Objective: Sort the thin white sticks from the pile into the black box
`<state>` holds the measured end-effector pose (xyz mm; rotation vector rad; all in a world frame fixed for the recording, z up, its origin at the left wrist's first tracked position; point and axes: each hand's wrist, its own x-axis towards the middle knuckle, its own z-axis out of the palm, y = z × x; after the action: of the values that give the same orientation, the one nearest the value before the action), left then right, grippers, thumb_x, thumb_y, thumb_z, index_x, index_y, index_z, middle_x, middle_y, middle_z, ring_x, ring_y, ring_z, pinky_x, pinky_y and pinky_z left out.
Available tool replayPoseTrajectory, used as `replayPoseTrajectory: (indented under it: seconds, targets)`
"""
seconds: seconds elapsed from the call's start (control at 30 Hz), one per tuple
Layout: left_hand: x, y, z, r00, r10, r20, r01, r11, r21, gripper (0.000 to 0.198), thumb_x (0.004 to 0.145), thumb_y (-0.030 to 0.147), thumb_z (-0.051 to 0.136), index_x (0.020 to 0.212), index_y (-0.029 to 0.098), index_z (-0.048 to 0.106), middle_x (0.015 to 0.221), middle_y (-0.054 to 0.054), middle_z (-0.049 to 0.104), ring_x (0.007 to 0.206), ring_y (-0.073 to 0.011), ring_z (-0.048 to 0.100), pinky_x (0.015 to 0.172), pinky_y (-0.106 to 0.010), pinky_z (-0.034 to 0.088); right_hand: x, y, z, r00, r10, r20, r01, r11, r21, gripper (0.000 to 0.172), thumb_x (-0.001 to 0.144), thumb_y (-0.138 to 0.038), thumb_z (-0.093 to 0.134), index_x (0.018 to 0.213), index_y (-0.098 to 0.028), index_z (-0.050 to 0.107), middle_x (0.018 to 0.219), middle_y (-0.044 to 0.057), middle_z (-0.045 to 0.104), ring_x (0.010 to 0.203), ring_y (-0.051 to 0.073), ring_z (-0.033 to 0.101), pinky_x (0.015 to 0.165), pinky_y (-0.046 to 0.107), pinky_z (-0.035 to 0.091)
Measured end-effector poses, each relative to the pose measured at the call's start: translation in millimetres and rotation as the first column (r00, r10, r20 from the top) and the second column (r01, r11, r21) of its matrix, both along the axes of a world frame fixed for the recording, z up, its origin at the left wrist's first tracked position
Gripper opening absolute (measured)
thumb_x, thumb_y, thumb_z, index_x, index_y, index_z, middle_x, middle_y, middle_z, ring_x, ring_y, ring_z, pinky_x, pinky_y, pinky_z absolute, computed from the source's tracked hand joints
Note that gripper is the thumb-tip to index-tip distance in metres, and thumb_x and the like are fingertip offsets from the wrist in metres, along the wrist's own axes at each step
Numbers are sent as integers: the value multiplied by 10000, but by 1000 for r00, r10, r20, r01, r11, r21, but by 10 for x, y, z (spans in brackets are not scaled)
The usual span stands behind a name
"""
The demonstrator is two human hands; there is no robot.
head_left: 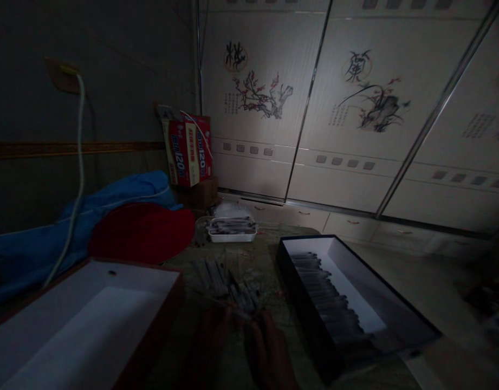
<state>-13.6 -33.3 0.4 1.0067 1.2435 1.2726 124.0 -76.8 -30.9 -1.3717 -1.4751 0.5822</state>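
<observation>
In the dim lower middle of the head view, my left hand [217,324] and my right hand [269,344] are close together above the table. A thin, pale pen-like stick [241,313] runs between the fingertips of both hands, which are closed on it. Blur and darkness hide its exact kind. Just beyond my hands lies a loose pile of similar slim sticks [212,277]. To the right, a dark-sided box [347,271] with a white inside holds a long row of dark-looking sticks [328,295] laid side by side.
An open box with a white inside [107,309] stands at the left. Farther back, a white tray [233,237] holds more sticks. Beside it lie a red round item [143,233] and blue cloth [123,189]. Cartons [188,151] are stacked by the wardrobe doors [265,108]. A white cable [80,151] hangs left.
</observation>
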Motion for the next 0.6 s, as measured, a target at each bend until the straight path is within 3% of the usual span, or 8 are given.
replayPoseTrajectory:
  seconds: [0.13,0.27,0.4,0.5,0.6]
  targets:
    - [34,-23,2,999,2,47,-2,1000,-12,301,608,482,681,669,190,641,674,-37,687,638,-212,649,628,-314,535,7,24,-33,1000,-17,23,17,1000,16,346,937,-435,361,826,-237,622,646,20,641,530,143,591,523,207,406]
    - [32,-2,-52,995,-20,99,22,1000,-11,317,632,514,651,687,202,635,671,-46,690,631,-223,656,619,-336,542,5,3,66,1000,1,16,-1,1000,-3,270,923,-430,404,831,-241,571,641,-6,610,552,139,581,526,200,403]
    - [3,7,2,1000,4,4,-4,1000,20,277,604,498,665,629,223,642,651,-55,692,650,-237,649,662,-349,536,1,-7,70,999,28,39,-27,1000,-7,290,935,-433,365,860,-236,564,664,-6,612,569,135,583,527,202,404]
    - [2,-23,100,998,-14,-58,16,999,35,248,604,484,654,599,237,636,594,-45,675,616,-237,629,637,-353,532,-1,5,-37,995,-87,39,85,995,56,409,922,-525,329,855,-246,619,651,20,637,583,157,602,552,225,425]
    - [8,-31,112,999,-33,3,33,999,8,234,629,464,646,651,231,645,605,-32,678,611,-227,630,638,-348,530,-17,6,-59,991,-132,-7,132,989,72,414,902,-560,356,831,-252,624,651,23,643,573,161,600,536,228,422]
